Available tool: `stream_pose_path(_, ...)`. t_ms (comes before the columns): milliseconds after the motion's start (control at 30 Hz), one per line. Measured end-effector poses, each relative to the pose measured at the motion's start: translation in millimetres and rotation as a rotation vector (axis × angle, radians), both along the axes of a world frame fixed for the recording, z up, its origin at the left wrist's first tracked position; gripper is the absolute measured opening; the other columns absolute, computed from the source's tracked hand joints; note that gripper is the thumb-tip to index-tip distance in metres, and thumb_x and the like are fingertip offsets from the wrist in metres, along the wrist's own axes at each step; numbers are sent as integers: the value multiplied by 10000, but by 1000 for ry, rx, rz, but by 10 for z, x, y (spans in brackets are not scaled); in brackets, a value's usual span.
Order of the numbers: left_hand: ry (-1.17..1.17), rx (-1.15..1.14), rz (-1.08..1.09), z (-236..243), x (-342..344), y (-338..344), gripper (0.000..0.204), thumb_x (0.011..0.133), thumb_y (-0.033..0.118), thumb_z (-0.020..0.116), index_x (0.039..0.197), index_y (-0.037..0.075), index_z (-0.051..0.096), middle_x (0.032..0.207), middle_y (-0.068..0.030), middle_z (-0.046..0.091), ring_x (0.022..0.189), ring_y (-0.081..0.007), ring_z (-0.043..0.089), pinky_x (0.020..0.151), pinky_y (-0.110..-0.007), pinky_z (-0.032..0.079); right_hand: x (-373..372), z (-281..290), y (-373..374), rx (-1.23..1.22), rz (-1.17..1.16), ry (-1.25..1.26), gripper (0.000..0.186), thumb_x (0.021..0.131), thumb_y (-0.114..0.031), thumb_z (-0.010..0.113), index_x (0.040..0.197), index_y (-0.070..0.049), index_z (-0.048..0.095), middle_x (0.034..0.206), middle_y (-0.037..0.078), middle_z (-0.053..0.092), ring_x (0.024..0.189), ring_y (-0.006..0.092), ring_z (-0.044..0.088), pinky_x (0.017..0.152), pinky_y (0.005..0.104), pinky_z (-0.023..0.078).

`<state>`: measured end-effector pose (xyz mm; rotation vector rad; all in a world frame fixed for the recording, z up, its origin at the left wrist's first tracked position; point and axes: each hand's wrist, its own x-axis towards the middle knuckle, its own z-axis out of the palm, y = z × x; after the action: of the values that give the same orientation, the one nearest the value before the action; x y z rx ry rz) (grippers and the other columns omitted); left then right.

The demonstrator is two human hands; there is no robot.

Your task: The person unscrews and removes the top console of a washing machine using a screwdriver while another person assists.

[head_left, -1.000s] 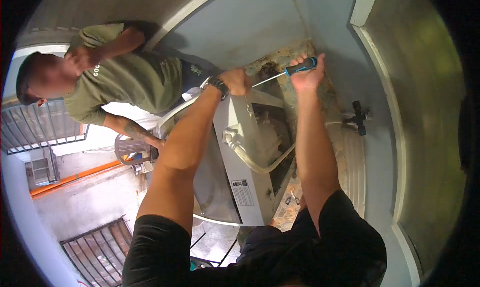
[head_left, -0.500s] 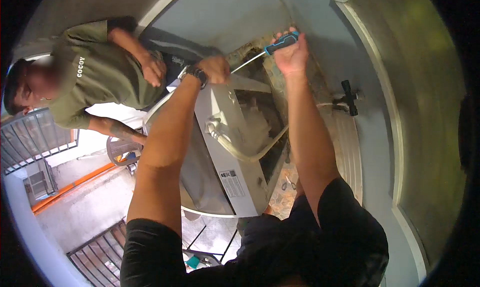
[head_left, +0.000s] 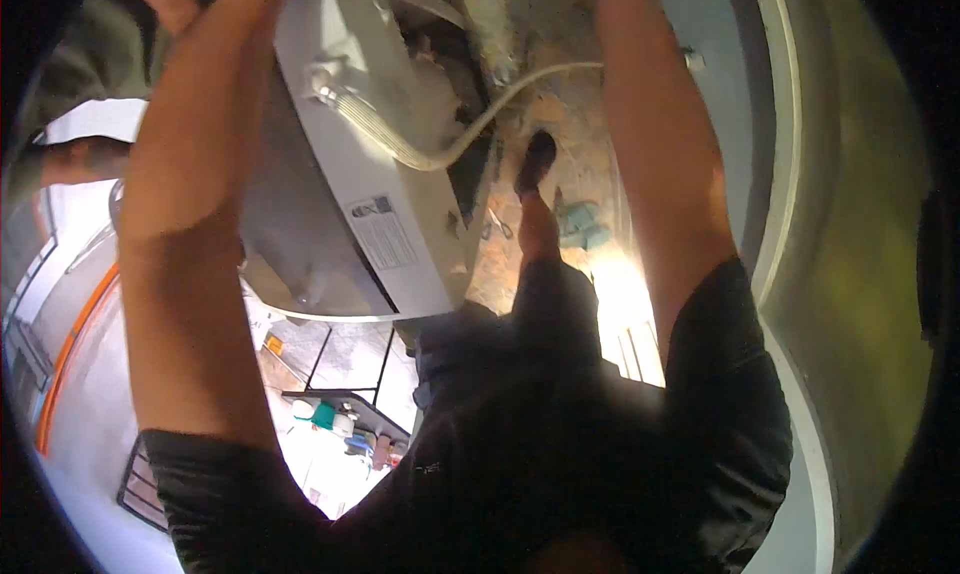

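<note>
Two hands have left view, their fingers' state I cannot tell; one hose [head_left: 432,163] meets one appliance [head_left: 362,181].

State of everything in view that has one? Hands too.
left hand: out of view, beyond the top edge
right hand: out of view, beyond the top edge
appliance: dark opening showing in one side
hose: joined to the appliance at one end, bent in a curve, running behind the right forearm
label: stuck on the appliance
scissors: lying on the floor; open or shut, too small to tell
dark shoe: worn
</note>
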<state>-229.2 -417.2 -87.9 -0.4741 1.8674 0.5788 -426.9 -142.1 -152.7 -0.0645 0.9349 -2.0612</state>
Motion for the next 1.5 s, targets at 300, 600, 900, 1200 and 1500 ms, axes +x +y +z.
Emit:
stream_pose_path(300,52,-9,-1,213,-111,223,216,938,263,670,829,80,635,784,-46,541,651,-207,440,613,-413,393,-163,325,272,358,174,328,388,1003,-402,592,1231,-89,564,1041,66,608,785,198,578,680,352,537)
stream_pose_path(600,287,-140,-91,277,-62,488,267,798,288,753,927,62,695,753,-73,640,643,-238,567,618,-392,481,-55,101,228,-3,200,398,535,971,-260,667,1407,-93,405,1076,77,619,727,158,575,604,334,527)
stream_pose_path(900,448,-126,-76,511,-68,799,311,741,297,751,928,48,747,783,-123,709,677,-254,651,654,-402,528,282,330,257,291,-192,101,512,950,-420,686,1307,-134,456,1082,78,570,859,268,585,834,452,508)
stream_pose_path(1200,370,-123,-193,339,-35,611,265,743,298,659,898,118,776,788,-104,718,707,-250,639,658,-420,510,306,425,247,232,-142,-51,713,902,-214,767,1458,-195,322,1232,107,552,1048,252,621,919,460,523)
stream_pose_path(1500,414,-374,-271,158,-13,689,462,764,481,808,792,25,738,699,-109,687,666,-270,631,656,-451,511,527,674,452,50,-217,125,650,954,-50,671,1483,-132,301,1285,133,550,1136,270,630,905,407,543)
